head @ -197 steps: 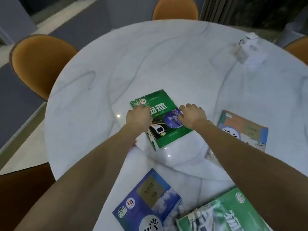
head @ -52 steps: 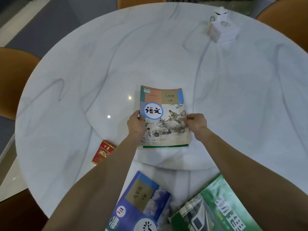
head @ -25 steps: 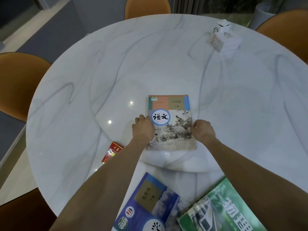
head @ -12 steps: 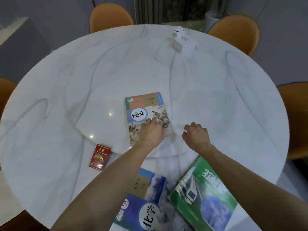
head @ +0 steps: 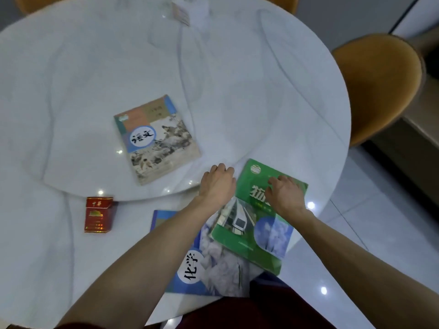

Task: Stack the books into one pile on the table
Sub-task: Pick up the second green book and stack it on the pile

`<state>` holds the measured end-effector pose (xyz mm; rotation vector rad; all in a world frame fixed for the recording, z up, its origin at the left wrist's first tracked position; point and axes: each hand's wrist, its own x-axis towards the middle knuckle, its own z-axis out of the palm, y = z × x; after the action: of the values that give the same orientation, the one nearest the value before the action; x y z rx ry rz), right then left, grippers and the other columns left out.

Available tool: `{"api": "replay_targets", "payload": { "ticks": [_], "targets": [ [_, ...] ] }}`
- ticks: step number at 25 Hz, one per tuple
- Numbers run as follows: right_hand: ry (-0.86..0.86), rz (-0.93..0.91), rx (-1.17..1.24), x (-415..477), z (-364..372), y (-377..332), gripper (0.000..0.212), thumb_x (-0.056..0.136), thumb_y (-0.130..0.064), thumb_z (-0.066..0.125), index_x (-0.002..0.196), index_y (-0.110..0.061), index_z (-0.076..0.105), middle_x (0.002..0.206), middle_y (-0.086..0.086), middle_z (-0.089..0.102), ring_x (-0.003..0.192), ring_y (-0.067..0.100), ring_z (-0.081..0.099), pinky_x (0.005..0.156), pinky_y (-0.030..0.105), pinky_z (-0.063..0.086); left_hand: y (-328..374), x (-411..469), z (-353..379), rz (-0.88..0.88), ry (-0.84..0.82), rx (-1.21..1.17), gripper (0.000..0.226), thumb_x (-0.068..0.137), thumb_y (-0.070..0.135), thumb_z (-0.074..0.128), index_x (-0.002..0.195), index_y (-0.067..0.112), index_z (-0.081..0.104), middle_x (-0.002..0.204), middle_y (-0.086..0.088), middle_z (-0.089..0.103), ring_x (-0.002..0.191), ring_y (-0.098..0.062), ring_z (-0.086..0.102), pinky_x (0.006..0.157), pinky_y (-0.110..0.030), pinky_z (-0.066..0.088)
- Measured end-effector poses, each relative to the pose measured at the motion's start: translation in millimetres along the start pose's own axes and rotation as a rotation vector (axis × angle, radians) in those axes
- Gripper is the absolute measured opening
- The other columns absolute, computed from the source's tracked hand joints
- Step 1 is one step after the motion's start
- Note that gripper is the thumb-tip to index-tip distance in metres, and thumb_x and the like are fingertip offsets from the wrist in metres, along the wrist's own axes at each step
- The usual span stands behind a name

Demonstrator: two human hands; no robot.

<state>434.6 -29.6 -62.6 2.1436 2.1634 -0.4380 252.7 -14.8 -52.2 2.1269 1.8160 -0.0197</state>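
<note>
The pile, topped by a tan book with a blue circle [head: 155,138], lies on the raised round centre of the white marble table [head: 249,79]. A green book [head: 251,224] lies near the table's front right edge, partly overlapping a blue book [head: 213,269]. My left hand [head: 217,184] curls its fingers at the green book's left far corner. My right hand [head: 285,194] presses on its cover with the fingertips at its far edge. My left forearm hides part of the blue book.
A red cigarette pack [head: 98,214] stands left of the blue book. A white box [head: 190,8] sits at the far edge. An orange chair [head: 380,84] stands right of the table, whose rim runs close to the green book.
Both hands have left the pile and moved back and right to the green book. The view has swung right and down.
</note>
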Motion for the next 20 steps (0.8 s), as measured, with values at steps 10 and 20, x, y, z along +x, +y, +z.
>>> {"api": "replay_targets", "payload": {
  "ticks": [10,20],
  "targets": [
    [-0.013,0.205,0.1,-68.1,30.6,47.8,0.024,0.092,-0.017,0.045,0.107,-0.001,0.055,0.104,0.019,0.057,0.093,0.036,0.054,0.076,0.043,0.046,23.0,-7.2,39.4,-0.064,-0.098,-0.168,0.033,0.097,0.022,0.042,0.124,0.003,0.048,0.12,-0.017,0.053,0.106,-0.031,0.053,0.085,-0.043,0.049],
    [-0.044,0.556,0.641,-78.6,41.4,28.0,0.035,0.089,-0.015,0.055,0.12,0.001,0.049,0.112,0.021,0.053,0.085,0.032,0.05,0.071,0.03,0.039,18.6,1.5,46.9,-0.272,-0.129,-0.466,0.031,0.095,0.017,0.047,0.125,0.008,0.051,0.12,-0.016,0.06,0.101,-0.032,0.06,0.09,-0.043,0.051]
  ]
}}
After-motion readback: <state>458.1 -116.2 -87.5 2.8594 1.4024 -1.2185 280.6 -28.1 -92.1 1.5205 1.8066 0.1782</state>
